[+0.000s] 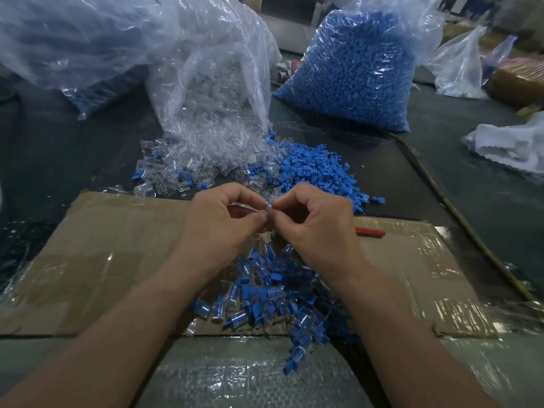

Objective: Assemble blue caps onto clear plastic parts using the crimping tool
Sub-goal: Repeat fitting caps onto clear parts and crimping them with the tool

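Both forearms reach forward over a heap of finished pieces (265,295), clear bodies with blue caps seated, which lies on the cardboard (117,245) beneath the wrists and nearer the body; the left hand (217,219) pinches a clear plastic part (249,205) between thumb and curled fingers; the right hand (315,222) pinches a blue cap (268,207) whose tip meets the part's mouth, so the two hands touch at the fingertips.

The step in hand looks to be starting the cap into the part. To do it well, the cap should enter square to the opening, the left hand keeping the part steady while the right pushes straight, without twisting; a cocked cap would likely jam, or crack the clear wall under the tool. A red handle (370,232), probably the crimping tool's, lies on the cardboard just right of the right hand, untouched and within easy reach for the press; loose clear parts (188,172) and loose blue caps (318,175) lie beyond the fingertips, ready for the next pair.
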